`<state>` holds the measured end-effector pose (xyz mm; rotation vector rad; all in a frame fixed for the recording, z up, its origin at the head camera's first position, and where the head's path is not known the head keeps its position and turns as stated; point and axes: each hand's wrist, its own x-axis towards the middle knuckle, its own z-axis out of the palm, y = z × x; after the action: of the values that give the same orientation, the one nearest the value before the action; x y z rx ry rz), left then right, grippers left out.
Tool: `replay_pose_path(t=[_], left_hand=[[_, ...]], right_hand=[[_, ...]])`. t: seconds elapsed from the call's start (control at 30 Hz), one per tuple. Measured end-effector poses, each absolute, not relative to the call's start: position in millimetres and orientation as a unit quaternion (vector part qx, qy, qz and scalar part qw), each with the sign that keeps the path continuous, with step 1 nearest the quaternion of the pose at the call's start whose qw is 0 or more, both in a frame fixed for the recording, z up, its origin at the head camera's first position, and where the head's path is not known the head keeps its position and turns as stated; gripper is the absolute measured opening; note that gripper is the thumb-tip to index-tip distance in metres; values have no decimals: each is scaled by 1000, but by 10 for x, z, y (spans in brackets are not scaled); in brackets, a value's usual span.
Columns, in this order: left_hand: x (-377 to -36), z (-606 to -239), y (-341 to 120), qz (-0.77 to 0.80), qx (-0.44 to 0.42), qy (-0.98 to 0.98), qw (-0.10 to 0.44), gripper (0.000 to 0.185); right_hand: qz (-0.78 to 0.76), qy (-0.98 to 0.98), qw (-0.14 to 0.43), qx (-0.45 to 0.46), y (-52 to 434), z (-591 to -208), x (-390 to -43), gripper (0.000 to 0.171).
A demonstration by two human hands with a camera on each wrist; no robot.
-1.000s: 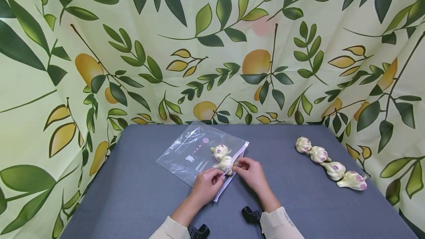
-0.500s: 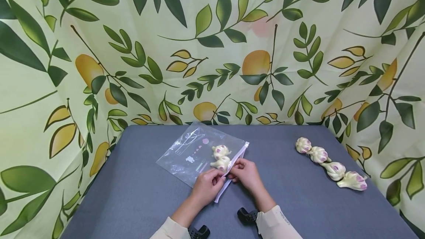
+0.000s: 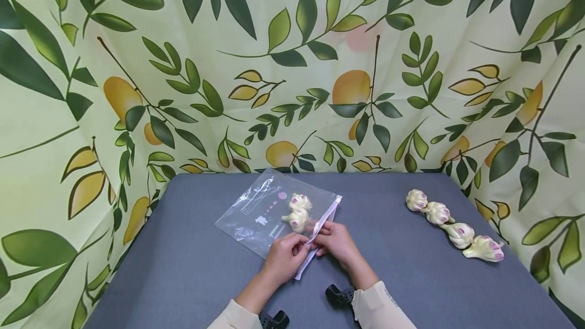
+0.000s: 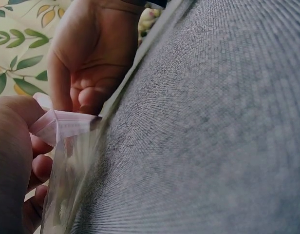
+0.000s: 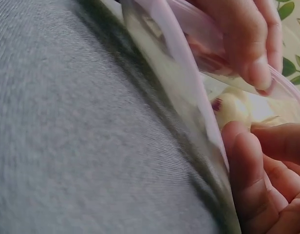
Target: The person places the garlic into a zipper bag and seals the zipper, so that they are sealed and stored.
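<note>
A clear zip bag point(image 3: 249, 217) with a pale pink closure strip and small prints lies flat on the grey table. My left hand point(image 3: 284, 258) pinches the near rim of its mouth; the left wrist view shows the pink strip point(image 4: 67, 124) between thumb and fingers. My right hand point(image 3: 337, 242) reaches through the mouth, thumb and fingertips at the root end of a garlic bulb point(image 3: 298, 221); the exact contact is partly hidden. In the right wrist view that bulb point(image 5: 233, 107) sits just beyond the fingertips. Another garlic bulb point(image 3: 300, 202) lies deeper in the bag, touching it.
Several garlic bulbs point(image 3: 458, 235) lie in a slanting row at the table's right side. A leaf-and-fruit patterned cloth point(image 3: 292, 90) hangs behind and at both sides of the grey table point(image 3: 192, 273). Black wrist mounts point(image 3: 340, 296) sit beneath both sleeves.
My right hand has moved left into the bag's mouth, and the nearer garlic bulb has gone deeper, up and left. The farther bulb has shifted slightly left. My left hand keeps its pinch.
</note>
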<state>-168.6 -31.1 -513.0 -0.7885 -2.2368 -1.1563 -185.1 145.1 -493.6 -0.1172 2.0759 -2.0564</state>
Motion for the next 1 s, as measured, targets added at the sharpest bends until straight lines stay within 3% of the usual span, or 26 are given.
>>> replay_pose_path(t=[0.2, 0.37, 0.57, 0.83, 1.0], left_hand=[[-1678, -5133, -314, -424, -287, -823, 247, 12], [-1670, -5115, -309, -424, -291, -818, 257, 10], [-1671, -5119, -312, -425, -295, -812, 270, 11], [-1688, -5134, -328, -425, -294, -810, 278, 10], [-1692, -5136, -323, -421, -298, -810, 279, 11]], right_hand=[[-674, 732, 96, -30, 1590, -4871, -1843, 39], [-647, 761, 53, 9, 1839, -4772, -1860, 35], [-573, 817, -42, 43, 2338, -4588, -1879, 34], [-354, 907, -215, 72, 3091, -4303, -2053, 20], [-280, 925, -242, 86, 3414, -4149, -2173, 22]])
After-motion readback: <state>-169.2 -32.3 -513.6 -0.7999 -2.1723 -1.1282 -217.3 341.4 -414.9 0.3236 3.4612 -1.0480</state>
